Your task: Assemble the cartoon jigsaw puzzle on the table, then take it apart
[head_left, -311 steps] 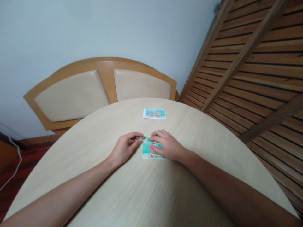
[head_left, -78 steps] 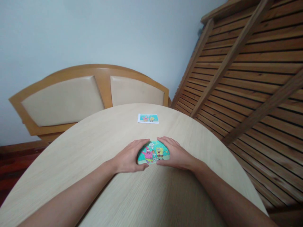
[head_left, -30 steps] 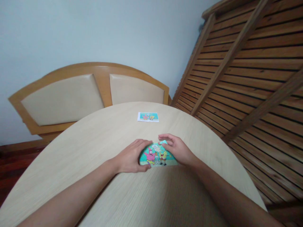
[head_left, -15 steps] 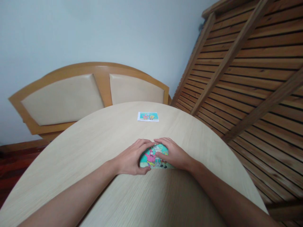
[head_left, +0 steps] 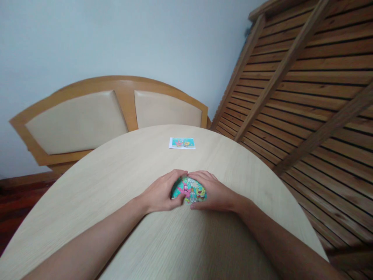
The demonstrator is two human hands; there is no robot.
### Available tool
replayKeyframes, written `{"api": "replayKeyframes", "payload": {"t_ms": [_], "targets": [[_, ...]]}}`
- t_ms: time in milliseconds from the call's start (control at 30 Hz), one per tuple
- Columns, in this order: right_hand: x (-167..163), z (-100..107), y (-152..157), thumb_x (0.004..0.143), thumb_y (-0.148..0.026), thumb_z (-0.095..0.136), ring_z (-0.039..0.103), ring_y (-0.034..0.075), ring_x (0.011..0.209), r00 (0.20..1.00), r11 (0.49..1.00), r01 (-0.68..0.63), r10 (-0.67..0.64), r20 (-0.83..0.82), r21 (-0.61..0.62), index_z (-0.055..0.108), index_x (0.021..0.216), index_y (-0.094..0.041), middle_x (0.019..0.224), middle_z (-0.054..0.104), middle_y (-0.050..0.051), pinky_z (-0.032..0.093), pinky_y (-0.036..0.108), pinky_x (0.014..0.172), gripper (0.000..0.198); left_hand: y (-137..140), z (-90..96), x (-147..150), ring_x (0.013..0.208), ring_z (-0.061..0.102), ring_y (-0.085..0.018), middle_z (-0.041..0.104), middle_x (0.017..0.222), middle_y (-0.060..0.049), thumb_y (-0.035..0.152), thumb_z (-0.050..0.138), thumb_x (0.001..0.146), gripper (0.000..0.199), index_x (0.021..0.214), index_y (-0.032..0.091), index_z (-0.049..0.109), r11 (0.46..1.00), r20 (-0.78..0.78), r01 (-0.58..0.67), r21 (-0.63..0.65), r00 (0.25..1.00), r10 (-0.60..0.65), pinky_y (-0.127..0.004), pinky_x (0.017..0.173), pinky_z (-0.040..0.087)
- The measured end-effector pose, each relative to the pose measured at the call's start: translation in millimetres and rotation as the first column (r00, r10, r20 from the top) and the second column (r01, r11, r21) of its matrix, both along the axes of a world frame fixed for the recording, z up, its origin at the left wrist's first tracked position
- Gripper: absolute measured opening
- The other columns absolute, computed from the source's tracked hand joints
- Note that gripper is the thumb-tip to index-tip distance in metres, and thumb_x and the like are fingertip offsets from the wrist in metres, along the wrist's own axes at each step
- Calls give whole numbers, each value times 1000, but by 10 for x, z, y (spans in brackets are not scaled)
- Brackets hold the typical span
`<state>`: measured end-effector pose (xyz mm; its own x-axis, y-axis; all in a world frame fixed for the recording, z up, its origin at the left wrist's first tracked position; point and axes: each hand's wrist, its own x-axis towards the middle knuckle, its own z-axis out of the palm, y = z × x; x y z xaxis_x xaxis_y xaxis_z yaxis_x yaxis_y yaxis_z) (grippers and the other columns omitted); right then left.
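A small teal cartoon picture puzzle [head_left: 189,190] lies on the round table, showing a pink starfish, a figure in the middle and a yellow square character. My left hand [head_left: 163,191] curls around its left side, with the thumb at the lower left edge and the fingertips at the top. From the right, my right hand [head_left: 211,192] wraps its other side, thumb along the bottom edge. The fingertips of both hands nearly meet at the far edge. The hands cover the puzzle's outer parts, and any seams are too small to make out.
Farther back on the pale wood table [head_left: 140,151] lies a printed sheet [head_left: 182,143] with similar cartoon figures. Behind the table stands a wooden headboard [head_left: 131,105] with cream panels. A slatted wooden frame [head_left: 305,89] leans on the right.
My right thumb has moved from over the picture down to its bottom edge, uncovering the yellow character. My left thumb has shifted slightly up. The sheet has not moved.
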<state>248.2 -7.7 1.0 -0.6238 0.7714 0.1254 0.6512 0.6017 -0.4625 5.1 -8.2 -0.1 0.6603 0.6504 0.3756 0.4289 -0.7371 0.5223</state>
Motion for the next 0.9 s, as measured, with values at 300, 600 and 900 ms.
{"api": "replayKeyframes", "payload": {"t_ms": [300, 600, 900], "targets": [[-34, 37, -40, 74, -52, 77, 56, 32, 126, 998, 984, -37, 27, 56, 173, 63, 130, -15, 133, 64, 15, 44, 47, 109, 69, 5, -29, 24, 111, 63, -25, 64, 124, -10, 30, 57, 92, 37, 128, 21, 51, 1000, -29, -20, 13, 999, 20, -42, 98, 52], [-77, 8, -57, 80, -37, 70, 66, 31, 115, 999, 952, -39, 35, 17, 303, 73, 105, -18, 116, 75, 9, 49, 45, 107, 32, 22, -45, 6, 117, 59, -28, 63, 127, -11, 27, 67, 80, 55, 132, 20, 49, 996, -70, 38, 76, 997, -32, -45, 102, 48], [-94, -21, 15, 97, -23, 54, 71, 20, 100, 997, 956, -44, 61, -50, 292, 71, 95, -22, 102, 77, 5, 52, 35, 97, 18, 22, -68, 28, 119, 59, -26, 65, 125, -12, 27, 62, 88, 29, 116, 18, 62, 993, -133, 1, 115, 991, 14, -43, 104, 49]]}}
